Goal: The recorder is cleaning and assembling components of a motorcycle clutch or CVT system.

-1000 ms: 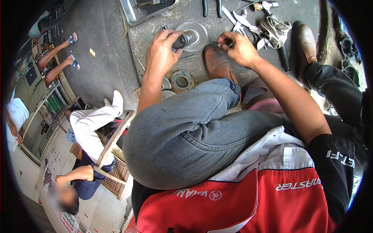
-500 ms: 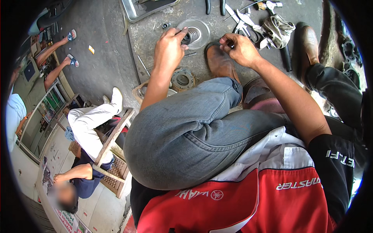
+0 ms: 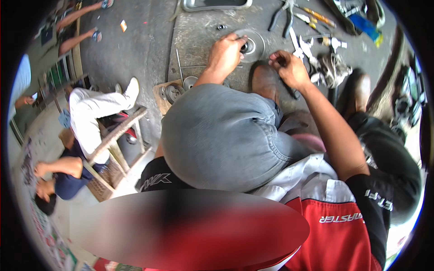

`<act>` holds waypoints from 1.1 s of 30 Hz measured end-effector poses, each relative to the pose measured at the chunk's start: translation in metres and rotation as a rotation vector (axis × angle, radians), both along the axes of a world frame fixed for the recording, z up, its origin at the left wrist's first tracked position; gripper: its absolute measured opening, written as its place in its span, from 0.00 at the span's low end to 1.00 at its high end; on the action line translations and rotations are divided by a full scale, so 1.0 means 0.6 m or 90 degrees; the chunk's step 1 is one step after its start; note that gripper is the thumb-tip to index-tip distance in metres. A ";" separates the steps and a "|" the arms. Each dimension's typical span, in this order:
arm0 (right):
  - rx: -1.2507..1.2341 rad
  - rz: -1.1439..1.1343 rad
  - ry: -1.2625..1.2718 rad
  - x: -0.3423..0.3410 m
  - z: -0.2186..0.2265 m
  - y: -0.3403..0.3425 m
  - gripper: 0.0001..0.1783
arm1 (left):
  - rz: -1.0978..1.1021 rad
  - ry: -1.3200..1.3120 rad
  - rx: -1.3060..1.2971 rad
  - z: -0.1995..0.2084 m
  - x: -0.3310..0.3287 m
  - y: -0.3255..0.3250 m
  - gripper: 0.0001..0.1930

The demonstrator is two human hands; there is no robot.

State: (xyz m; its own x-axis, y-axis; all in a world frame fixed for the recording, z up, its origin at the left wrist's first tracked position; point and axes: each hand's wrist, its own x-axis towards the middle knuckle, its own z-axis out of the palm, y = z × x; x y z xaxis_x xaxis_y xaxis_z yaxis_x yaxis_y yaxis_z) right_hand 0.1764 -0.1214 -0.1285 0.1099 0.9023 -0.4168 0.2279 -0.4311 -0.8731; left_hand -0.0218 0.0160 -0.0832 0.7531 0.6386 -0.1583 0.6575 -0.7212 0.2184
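Observation:
A round, shiny metal pulley disc (image 3: 260, 47) lies flat on the ground, with a dark hub and coil spring at its centre. My left hand (image 3: 224, 55) reaches over its near left side, thumb and fingers closed around the hub. Just right of the disc, above the toe of a brown shoe (image 3: 264, 83), my right hand (image 3: 290, 68) hangs with its fingers curled together. Something small and dark seems to be in that hand, but I cannot make it out. Left of my left hand lies a thin metal rod (image 3: 179, 63).
A metal tray (image 3: 217, 6) and a small nut-like part (image 3: 221, 27) lie beyond. Pliers (image 3: 282, 20), a crumpled rag (image 3: 334, 71) and other tools lie to the right. Round metal parts (image 3: 173, 92) rest near my knee. A person (image 3: 68, 174) sits by a wooden chair (image 3: 118, 153) on the left.
The whole view has shifted, so the disc and both hands appear farther right. My left hand stays at the hub, where the spring's coils showed more clearly before. My right hand remains curled.

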 end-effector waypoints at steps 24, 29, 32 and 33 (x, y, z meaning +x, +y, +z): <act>0.113 0.262 -0.324 0.136 0.066 0.013 0.26 | 0.378 -0.805 -0.730 -0.028 -0.012 -0.182 0.22; 0.470 0.292 -0.248 0.025 0.149 0.110 0.26 | 0.377 -0.883 -0.452 0.045 -0.019 -0.123 0.17; 0.408 0.097 0.013 -0.013 0.086 0.056 0.32 | 0.507 -0.817 -0.357 0.035 -0.092 -0.183 0.17; 0.244 0.094 -0.118 -0.008 0.057 0.032 0.31 | 0.473 -0.660 -0.138 0.018 -0.145 -0.217 0.21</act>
State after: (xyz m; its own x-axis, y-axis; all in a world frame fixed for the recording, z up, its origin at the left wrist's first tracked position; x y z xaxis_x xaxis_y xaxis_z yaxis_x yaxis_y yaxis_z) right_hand 0.1714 -0.1023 -0.0943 0.0097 0.9993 -0.0349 0.4303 -0.0357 -0.9020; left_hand -0.1088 -0.1140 -0.0724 0.0642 0.9895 0.1293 0.3378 -0.1434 0.9302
